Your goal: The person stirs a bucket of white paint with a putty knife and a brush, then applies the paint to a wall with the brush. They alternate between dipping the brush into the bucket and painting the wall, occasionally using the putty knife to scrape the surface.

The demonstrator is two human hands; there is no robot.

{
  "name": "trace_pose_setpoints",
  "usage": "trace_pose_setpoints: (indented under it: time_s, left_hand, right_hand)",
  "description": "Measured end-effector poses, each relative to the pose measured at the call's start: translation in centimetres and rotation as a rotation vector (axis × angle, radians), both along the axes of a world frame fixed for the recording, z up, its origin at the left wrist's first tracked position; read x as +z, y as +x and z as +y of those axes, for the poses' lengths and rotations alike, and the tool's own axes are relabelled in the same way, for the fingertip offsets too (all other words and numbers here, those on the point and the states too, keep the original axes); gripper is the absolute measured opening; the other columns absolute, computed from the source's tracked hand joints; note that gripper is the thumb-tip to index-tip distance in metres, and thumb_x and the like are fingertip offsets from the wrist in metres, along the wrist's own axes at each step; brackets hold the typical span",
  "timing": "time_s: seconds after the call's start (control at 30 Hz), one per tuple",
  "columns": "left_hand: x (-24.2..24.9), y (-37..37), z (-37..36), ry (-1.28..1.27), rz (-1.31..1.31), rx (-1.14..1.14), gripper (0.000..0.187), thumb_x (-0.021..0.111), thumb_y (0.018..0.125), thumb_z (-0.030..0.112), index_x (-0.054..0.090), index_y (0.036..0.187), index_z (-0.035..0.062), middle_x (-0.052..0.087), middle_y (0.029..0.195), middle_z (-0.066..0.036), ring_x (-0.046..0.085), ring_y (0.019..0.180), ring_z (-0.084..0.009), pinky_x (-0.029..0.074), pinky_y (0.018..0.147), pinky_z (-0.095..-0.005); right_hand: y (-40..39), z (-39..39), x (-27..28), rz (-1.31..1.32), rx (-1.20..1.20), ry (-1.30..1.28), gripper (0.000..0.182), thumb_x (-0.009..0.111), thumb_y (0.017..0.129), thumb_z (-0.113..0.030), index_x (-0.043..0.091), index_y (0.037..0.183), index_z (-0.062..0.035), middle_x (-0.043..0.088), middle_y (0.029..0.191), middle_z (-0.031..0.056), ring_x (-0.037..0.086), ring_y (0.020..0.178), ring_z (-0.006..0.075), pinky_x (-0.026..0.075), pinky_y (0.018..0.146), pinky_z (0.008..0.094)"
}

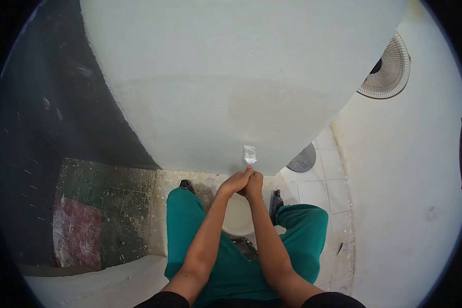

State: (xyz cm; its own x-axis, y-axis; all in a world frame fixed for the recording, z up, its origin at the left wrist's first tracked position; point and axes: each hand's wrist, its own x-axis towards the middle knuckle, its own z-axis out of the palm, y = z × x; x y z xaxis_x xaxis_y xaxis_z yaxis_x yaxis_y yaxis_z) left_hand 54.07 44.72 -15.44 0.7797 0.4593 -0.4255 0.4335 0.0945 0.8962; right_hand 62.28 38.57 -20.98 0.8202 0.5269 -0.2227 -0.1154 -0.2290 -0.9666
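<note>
Your forearms cover most of the white bucket (237,215) between your knees, so you cannot tell what it holds; only part of its pale rim and side shows. Your left hand (234,182) and right hand (253,185) are pressed together, fingers curled around the handle of the paintbrush (249,155), which they hide. Its bristles point up and touch the lower edge of the pale wall (231,82). Floor tiles (313,190) lie open to your right, with a fan base (303,159) near the wall's lower corner. Further off, a fan (387,72) is partly cut off by the wall's right edge.
</note>
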Motion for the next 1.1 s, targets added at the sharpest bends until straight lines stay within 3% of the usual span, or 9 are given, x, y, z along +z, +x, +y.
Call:
trace_pose_setpoints:
  time_s: [0.03,0.23,0.43,0.53,0.63,0.73,0.83,0.93,1.1]
  left_hand:
    - [-0.4,0.2,0.0,0.006,0.034,-0.003,0.072,0.027,0.1,0.06,0.06,0.128,0.0019,0.062,0.124,-0.017,0.057,0.113,-0.0262,0.04,0.1,-0.0366]
    - [-1.0,1.1,0.2,-0.099,-0.04,0.012,0.072,0.028,0.1,0.059,0.057,0.131,0.0012,0.06,0.128,-0.017,0.055,0.118,-0.0251,0.041,0.1,-0.0345]
    - [-1.4,1.6,0.7,-0.048,-0.156,0.084,0.069,0.032,0.101,0.057,0.055,0.132,-0.0012,0.06,0.127,-0.015,0.056,0.115,-0.0223,0.043,0.099,-0.0344]
    - [-1.2,2.1,1.4,-0.033,-0.2,0.136,0.069,0.037,0.101,0.055,0.054,0.132,-0.0036,0.06,0.126,-0.015,0.056,0.115,-0.0213,0.043,0.099,-0.0333]
    - [2.6,1.3,0.7,0.006,-0.322,0.106,0.067,0.044,0.1,0.052,0.049,0.136,-0.0042,0.059,0.126,-0.015,0.056,0.115,-0.021,0.046,0.095,-0.0321]
    - [2.6,1.5,0.1,0.052,-0.441,0.13,0.062,0.051,0.098,0.049,0.055,0.126,-0.0063,0.064,0.109,-0.017,0.061,0.1,-0.0218,0.049,0.089,-0.0333]
    - [3.7,1.0,-0.4,0.004,-0.472,0.094,0.06,0.052,0.098,0.049,0.056,0.123,-0.0052,0.064,0.109,-0.016,0.062,0.095,-0.0203,0.052,0.079,-0.0317]
    - [3.8,1.2,-0.5,-0.05,-0.411,-0.014,0.06,0.051,0.099,0.049,0.051,0.134,-0.0005,0.061,0.117,-0.011,0.06,0.1,-0.0165,0.054,0.079,-0.0312]
    - [0.6,1.3,-0.7,-0.143,-0.148,-0.132,0.062,0.036,0.101,0.056,0.058,0.119,0.0007,0.065,0.104,-0.01,0.063,0.088,-0.016,0.054,0.074,-0.0315]
  right_hand:
    - [0.2,0.1,-0.5,0.031,-0.001,0.02,0.043,0.052,0.096,-0.028,0.061,0.078,0.0098,0.064,0.07,0.0188,0.059,0.063,0.0235,0.045,0.058,0.042]
    - [0.5,0.3,0.5,0.003,-0.024,0.061,0.04,0.052,0.096,-0.027,0.059,0.075,0.007,0.062,0.067,0.0167,0.057,0.061,0.0228,0.045,0.056,0.0419]
    - [1.9,1.8,-0.6,-0.061,0.009,0.035,0.037,0.051,0.096,-0.025,0.059,0.077,0.0047,0.062,0.069,0.0127,0.057,0.061,0.0204,0.044,0.055,0.0408]
    - [2.0,2.8,-0.2,-0.224,-0.024,0.102,0.036,0.048,0.099,-0.025,0.058,0.079,0.0022,0.059,0.069,0.0078,0.055,0.06,0.0174,0.042,0.052,0.0391]
    - [2.3,2.4,2.2,-0.095,0.054,0.384,0.036,0.044,0.103,-0.028,0.057,0.084,-0.0002,0.055,0.069,0.0035,0.051,0.058,0.0134,0.04,0.049,0.0335]
    - [1.5,0.8,6.6,0.08,0.046,0.504,0.031,0.044,0.105,-0.027,0.055,0.09,-0.0025,0.054,0.072,0.0003,0.051,0.062,0.008,0.043,0.055,0.0233]
    - [1.2,-0.3,8.1,0.055,0.058,0.559,0.031,0.044,0.105,-0.029,0.055,0.092,-0.0028,0.054,0.071,0.0006,0.052,0.061,0.0074,0.042,0.052,0.0219]
    - [0.6,-1.7,9.3,0.029,-0.017,0.5,0.033,0.044,0.104,-0.03,0.057,0.089,-0.0029,0.052,0.069,0.0011,0.047,0.057,0.0082,0.038,0.048,0.025]
    - [0.4,-2.8,4.9,0.047,-0.032,0.144,0.035,0.045,0.1,-0.023,0.056,0.078,0.0022,0.053,0.066,0.0063,0.05,0.06,0.0154,0.042,0.057,0.0351]
